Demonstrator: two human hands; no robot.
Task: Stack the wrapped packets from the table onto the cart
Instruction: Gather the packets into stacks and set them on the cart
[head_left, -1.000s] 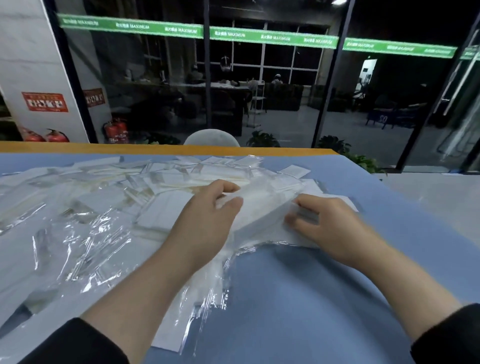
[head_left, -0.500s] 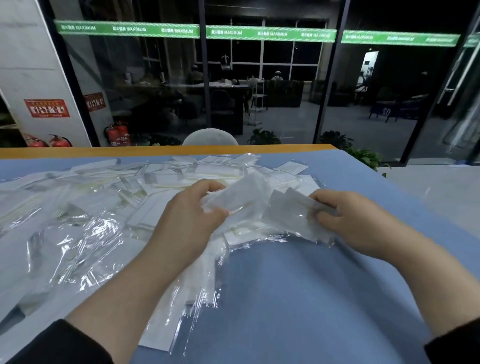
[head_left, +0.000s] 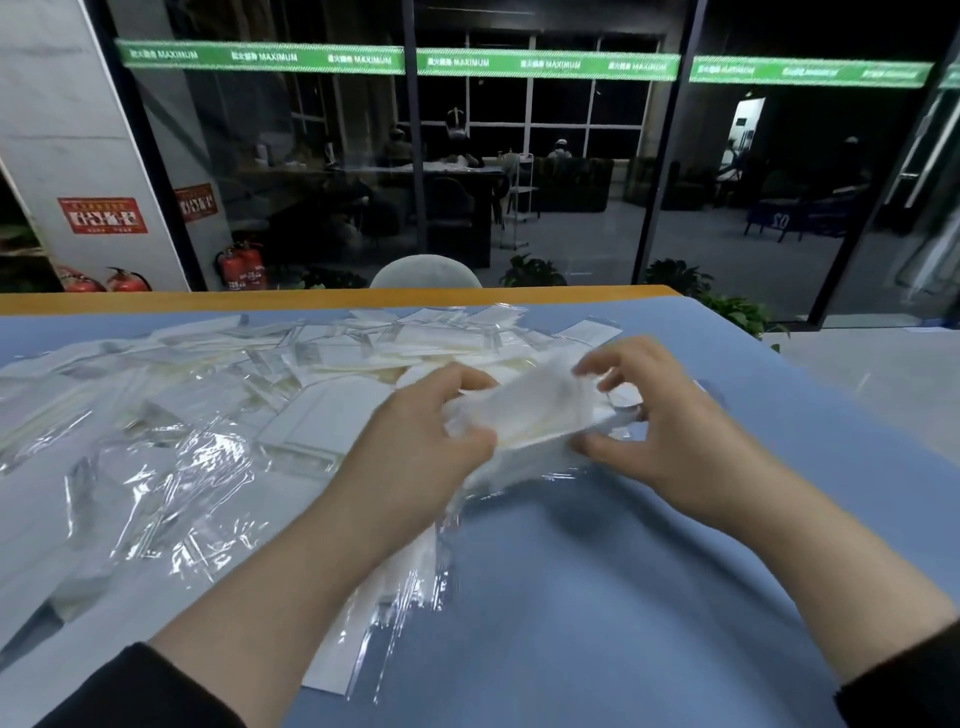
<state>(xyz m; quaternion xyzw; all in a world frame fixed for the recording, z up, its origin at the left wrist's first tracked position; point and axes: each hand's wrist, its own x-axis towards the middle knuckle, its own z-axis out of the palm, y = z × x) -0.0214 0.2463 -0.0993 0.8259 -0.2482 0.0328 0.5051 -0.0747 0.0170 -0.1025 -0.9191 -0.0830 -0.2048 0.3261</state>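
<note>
While I look down from the head camera, my left hand (head_left: 415, 447) and my right hand (head_left: 670, 431) meet over the blue tabletop (head_left: 597, 597), toward its right half and a little short of the far edge. Between them I hold a small bundle of wrapped packets (head_left: 535, 421), white inserts in clear film, lifted slightly and tilted so its right end sits higher. My left fingers curl over the bundle's left end, with the thumb pressed against its near side. My right thumb pinches the near right corner, while the other right fingers arch above the far side of the bundle; the blur there keeps me from telling whether their tips touch it.

The loose heap of packets (head_left: 218, 410) covers the left half of the tabletop and runs along the far edge, crinkled film catching the light. A few packets (head_left: 384, 597) trail toward the near edge under my left forearm. The near right part of the tabletop is bare blue cloth. The cart does not appear in this view.

Beyond the tabletop's orange far rim (head_left: 337, 300) stand a pale chair back (head_left: 426, 273), dark glass panels with a green banner (head_left: 395, 60), and red fire extinguishers (head_left: 241, 265) at the left.
</note>
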